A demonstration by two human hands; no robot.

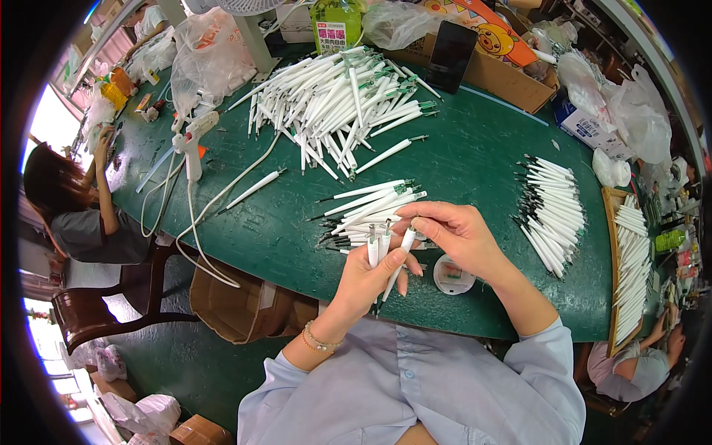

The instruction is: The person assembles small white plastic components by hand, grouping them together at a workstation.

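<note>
Over the near edge of the table, my left hand is closed round a few slender white pen-like sticks, fanned with their upper ends standing above the fingers. My right hand comes in from the right, thumb and forefinger pinched at the top end of the rightmost stick. Whether a small part sits between those fingertips is too small to tell. Just beyond my hands lies a small bunch of similar sticks, dark tips to the left and green bits at their other ends. A round white-rimmed dish stands beside my right wrist.
A big heap of white sticks covers the far middle. A white glue gun stands left, its cord looping across the table. Right are a fanned row of sticks and a filled wooden tray. Other people sit left and right.
</note>
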